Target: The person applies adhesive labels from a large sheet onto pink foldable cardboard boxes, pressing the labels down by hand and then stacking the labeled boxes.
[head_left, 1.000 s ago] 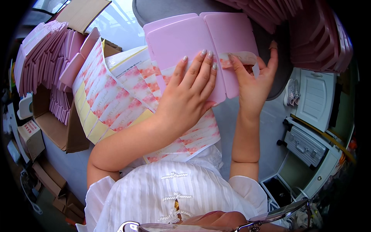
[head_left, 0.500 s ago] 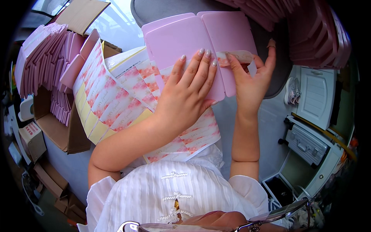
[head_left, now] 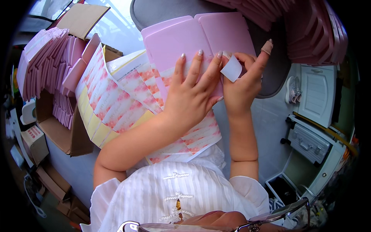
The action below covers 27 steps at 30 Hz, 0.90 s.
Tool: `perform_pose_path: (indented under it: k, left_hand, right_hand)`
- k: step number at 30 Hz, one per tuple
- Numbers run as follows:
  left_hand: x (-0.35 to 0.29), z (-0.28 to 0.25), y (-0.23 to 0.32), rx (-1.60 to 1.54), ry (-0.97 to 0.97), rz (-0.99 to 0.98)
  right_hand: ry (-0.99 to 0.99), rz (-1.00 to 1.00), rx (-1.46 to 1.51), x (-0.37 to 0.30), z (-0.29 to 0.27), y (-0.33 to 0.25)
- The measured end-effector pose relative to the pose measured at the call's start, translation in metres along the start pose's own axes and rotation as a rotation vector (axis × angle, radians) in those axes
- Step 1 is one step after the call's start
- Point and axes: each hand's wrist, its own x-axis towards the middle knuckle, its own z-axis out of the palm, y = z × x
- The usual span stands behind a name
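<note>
A flat pink folded box (head_left: 174,42) lies on a grey cushioned seat (head_left: 274,77), with a crease running down it. My left hand (head_left: 189,89) rests on its near part, fingers spread and pressing down over a floral sticker that shows at the hand's left. Just right of the crease, my right hand (head_left: 243,87) pinches a sticker (head_left: 232,69) whose white end curls up between thumb and fingers. Its index finger, wrapped with a plaster, points away. Beneath the box and my left arm, sheets of pink floral stickers (head_left: 127,92) cover my lap.
At the left, a cardboard box (head_left: 62,133) holds stacked pink folded boxes (head_left: 42,63). More pink boxes (head_left: 313,34) stand at the far right of the seat. A white cabinet door (head_left: 317,94), sneakers (head_left: 292,89) and a silver case (head_left: 308,144) are on the right.
My right hand has turned, and the sticker's end now curls up with its white side showing. My left index finger has moved right, toward the right hand.
</note>
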Motion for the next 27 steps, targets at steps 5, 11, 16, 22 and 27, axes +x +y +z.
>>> perform_pose_path:
  k: [5, 11, 16, 22, 27]
  left_hand:
    - [0.000, 0.000, 0.002, -0.046, -0.011, -0.027]
    - [0.000, 0.001, 0.004, -0.053, -0.018, -0.042]
    - [0.000, 0.000, 0.003, -0.066, -0.037, -0.045]
    - [0.002, 0.001, 0.007, -0.065, -0.016, -0.063]
    - [0.001, 0.000, 0.006, -0.075, -0.006, -0.057]
  right_hand:
    - [0.078, -0.003, -0.112, -0.002, 0.002, 0.010]
    - [-0.015, 0.282, -0.198, 0.017, -0.014, 0.019]
    - [-0.123, 0.415, -0.368, 0.032, -0.017, 0.051]
    - [-0.138, 0.346, -0.488, 0.035, -0.018, 0.075]
    - [-0.190, 0.350, -0.300, 0.029, -0.029, 0.058]
